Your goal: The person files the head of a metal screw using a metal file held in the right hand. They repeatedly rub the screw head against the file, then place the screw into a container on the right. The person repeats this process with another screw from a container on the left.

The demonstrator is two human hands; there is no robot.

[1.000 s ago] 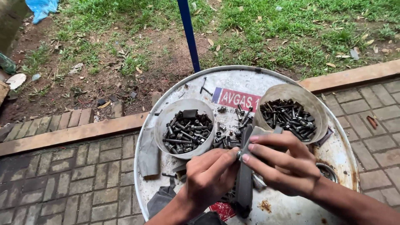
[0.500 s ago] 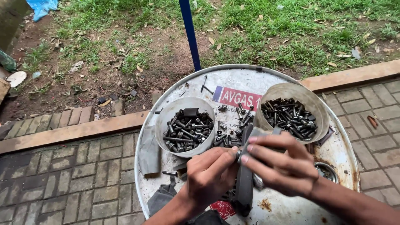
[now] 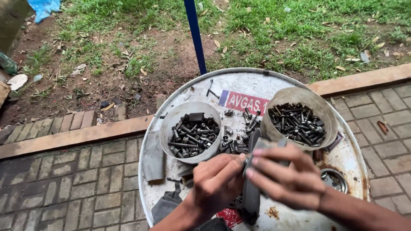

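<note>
Over the drum top, both hands meet on a dark flat strip: the left hand pinches at its upper end, the right hand has its fingers closed around it. Behind them stand two cups full of bolts, with loose bolts between them.

I see two tubs on the drum top: left tub and right tub, both holding bolts; loose bolts lie between them; a pole stands behind the drum; both hands meet in front of the tubs, over a flat bar.
</note>
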